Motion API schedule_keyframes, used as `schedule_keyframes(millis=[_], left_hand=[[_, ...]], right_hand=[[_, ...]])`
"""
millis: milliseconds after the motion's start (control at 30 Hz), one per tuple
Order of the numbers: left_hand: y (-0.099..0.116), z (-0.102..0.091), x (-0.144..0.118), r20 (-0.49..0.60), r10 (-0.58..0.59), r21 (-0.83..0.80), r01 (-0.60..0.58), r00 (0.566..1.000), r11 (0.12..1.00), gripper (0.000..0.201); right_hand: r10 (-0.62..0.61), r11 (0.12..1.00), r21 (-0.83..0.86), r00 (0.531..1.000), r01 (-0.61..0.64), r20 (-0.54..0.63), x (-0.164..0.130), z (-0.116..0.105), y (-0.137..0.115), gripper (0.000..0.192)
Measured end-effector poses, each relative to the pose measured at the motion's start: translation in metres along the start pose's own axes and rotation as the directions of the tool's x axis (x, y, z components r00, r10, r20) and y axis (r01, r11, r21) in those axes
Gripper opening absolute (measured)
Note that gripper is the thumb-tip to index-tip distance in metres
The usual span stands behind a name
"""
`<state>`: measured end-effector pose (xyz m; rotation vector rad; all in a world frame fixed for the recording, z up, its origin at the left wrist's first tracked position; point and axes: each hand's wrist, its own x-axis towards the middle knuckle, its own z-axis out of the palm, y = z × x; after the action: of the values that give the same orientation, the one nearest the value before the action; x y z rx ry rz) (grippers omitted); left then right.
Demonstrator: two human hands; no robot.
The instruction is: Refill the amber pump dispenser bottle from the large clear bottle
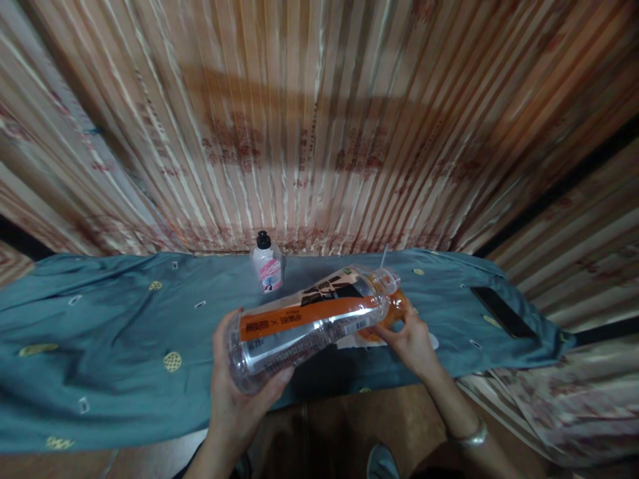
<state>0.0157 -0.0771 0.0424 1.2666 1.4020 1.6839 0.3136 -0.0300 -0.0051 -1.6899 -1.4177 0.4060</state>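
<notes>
My left hand (pixel 239 392) is wrapped round the base of a large clear plastic bottle (pixel 304 326) with an orange and silver label. The bottle lies tilted nearly level, its uncapped-looking mouth pointing right. Behind the mouth is an orange see-through vessel (pixel 398 306), which my right hand (pixel 412 336) grips from the right side. The bottle hides much of this vessel, so its exact kind cannot be told. A thin pale stick (pixel 384 256) rises behind the bottle's neck. Whether liquid is flowing cannot be made out.
A small bottle with a black cap (pixel 268 266) stands at the back of the table's teal cloth (pixel 124 346). To the right lies a black phone (pixel 502 311). A white flat item (pixel 349 341) lies partly under the orange vessel. Pleated curtains (pixel 309 133) close off the back and sides.
</notes>
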Motion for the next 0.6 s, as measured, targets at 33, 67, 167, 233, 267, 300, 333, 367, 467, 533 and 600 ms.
schedule_keyframes(millis=[33,67,167,233,267,300,333,367,467,533,600], left_hand=[[0.0001,-0.0002,0.0,0.001,-0.003,0.0,0.003,1.0,1.0,0.09],[0.0002,-0.0003,0.0001,0.002,-0.003,-0.001,0.003,1.0,1.0,0.09],[0.0002,-0.0005,0.0001,0.0,0.008,0.015,-0.008,1.0,1.0,0.09],[0.0005,0.0,0.0,-0.005,0.014,0.022,-0.014,1.0,1.0,0.09],[0.0009,0.0005,-0.0002,-0.008,0.013,0.018,-0.012,1.0,1.0,0.09],[0.0013,0.0009,-0.0003,-0.009,0.009,0.01,-0.009,1.0,1.0,0.09],[0.0017,0.0014,-0.0005,-0.01,0.007,0.001,-0.007,1.0,1.0,0.089],[0.0019,0.0017,-0.0006,-0.011,0.005,-0.003,-0.005,1.0,1.0,0.089],[0.0016,0.0015,-0.0008,-0.01,0.006,0.002,-0.006,1.0,1.0,0.09],[0.0006,0.0008,-0.0008,-0.006,0.007,0.007,-0.007,1.0,1.0,0.09],[-0.0005,0.0001,-0.0007,-0.002,0.006,0.007,-0.006,1.0,1.0,0.091]], right_hand=[[-0.002,1.0,-0.001,1.0,0.002,-0.001,-0.0001,-0.0002,-0.0005,0.076],[-0.004,1.0,-0.003,1.0,0.004,-0.002,-0.0003,-0.0004,-0.0012,0.075],[0.002,1.0,-0.005,1.0,-0.002,-0.003,-0.0003,-0.0008,-0.0033,0.074],[0.003,1.0,0.001,1.0,-0.003,-0.009,-0.0001,-0.0006,-0.004,0.075],[0.001,1.0,0.004,1.0,-0.001,-0.013,0.0,-0.0005,-0.0039,0.076],[0.001,1.0,0.006,1.0,0.0,-0.016,0.0,-0.0002,-0.0036,0.075],[0.001,1.0,0.007,1.0,-0.001,-0.018,0.0,0.0,-0.0031,0.075],[0.004,1.0,0.008,1.0,-0.003,-0.018,0.0001,0.0001,-0.0025,0.075],[0.019,1.0,0.003,1.0,-0.019,-0.011,0.0,0.0002,-0.001,0.077],[0.018,1.0,-0.002,1.0,-0.018,-0.001,-0.0001,-0.0002,-0.0006,0.077],[0.002,1.0,-0.007,1.0,-0.002,0.006,-0.0002,-0.0007,-0.0007,0.076]])
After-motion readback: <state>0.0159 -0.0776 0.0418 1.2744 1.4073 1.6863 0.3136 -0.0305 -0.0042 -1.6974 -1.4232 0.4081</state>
